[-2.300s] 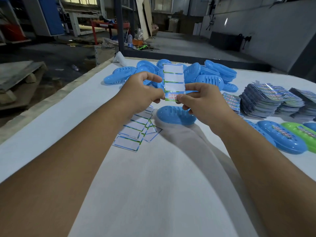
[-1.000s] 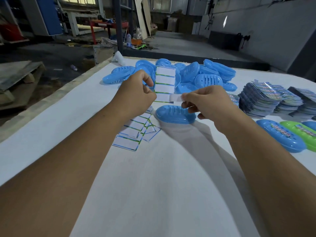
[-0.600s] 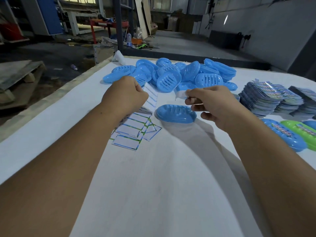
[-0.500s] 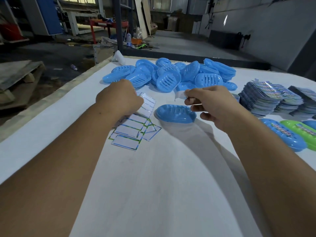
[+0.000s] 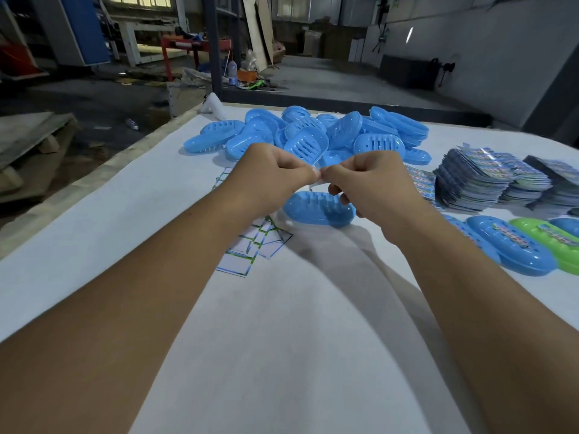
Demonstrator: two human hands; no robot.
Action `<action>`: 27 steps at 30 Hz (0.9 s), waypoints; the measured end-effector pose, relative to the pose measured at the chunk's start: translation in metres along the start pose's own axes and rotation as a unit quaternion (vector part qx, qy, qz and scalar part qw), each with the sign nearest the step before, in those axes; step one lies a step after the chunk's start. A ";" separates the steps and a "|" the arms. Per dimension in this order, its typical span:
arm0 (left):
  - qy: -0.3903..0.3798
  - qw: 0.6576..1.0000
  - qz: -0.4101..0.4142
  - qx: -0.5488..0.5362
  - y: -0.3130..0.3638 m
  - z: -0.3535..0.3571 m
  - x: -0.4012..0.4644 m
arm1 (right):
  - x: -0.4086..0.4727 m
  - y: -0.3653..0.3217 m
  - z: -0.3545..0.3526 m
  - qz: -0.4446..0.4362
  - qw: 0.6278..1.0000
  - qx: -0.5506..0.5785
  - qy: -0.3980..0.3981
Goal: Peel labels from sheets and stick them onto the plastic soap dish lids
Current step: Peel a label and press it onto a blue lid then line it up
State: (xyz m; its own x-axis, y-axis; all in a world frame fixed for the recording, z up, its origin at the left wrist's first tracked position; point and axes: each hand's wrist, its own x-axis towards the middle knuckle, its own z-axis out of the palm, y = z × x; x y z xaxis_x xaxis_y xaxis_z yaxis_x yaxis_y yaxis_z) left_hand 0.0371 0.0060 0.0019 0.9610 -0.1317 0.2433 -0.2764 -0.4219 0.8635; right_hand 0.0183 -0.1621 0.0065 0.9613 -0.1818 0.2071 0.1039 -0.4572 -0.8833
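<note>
A blue plastic soap dish lid [image 5: 316, 209] lies on the white table just beyond my wrists. Above it, my left hand [image 5: 272, 180] and my right hand [image 5: 369, 180] meet fingertip to fingertip and together pinch a small peeled label [image 5: 317, 179], mostly hidden between the fingers. Used label backing sheets [image 5: 250, 245] with green and blue borders lie scattered under my left wrist.
A heap of blue soap dish lids [image 5: 313, 136] fills the far middle of the table. Stacks of printed label sheets [image 5: 488, 180] stand at the right. Labelled blue [image 5: 513, 249] and green [image 5: 554, 242] lids lie at the right edge. The table's left edge drops to the floor.
My left hand dropped the emptied backing sheet on the scattered pile, then rose to join my right hand on the peeled label above the lid.
</note>
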 end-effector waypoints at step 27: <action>0.051 0.987 -0.108 -0.109 0.001 0.001 0.002 | 0.006 0.008 -0.006 -0.003 1.000 -0.019 0.017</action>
State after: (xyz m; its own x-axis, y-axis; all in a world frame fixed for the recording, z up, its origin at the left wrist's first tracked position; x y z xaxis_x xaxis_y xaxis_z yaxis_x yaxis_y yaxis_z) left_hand 0.0387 0.0049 0.0024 0.9964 0.0369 0.0762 -0.0661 -0.2248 0.9722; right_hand 0.0232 -0.1719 0.0028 0.9513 -0.2079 0.2278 0.0996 -0.4918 -0.8650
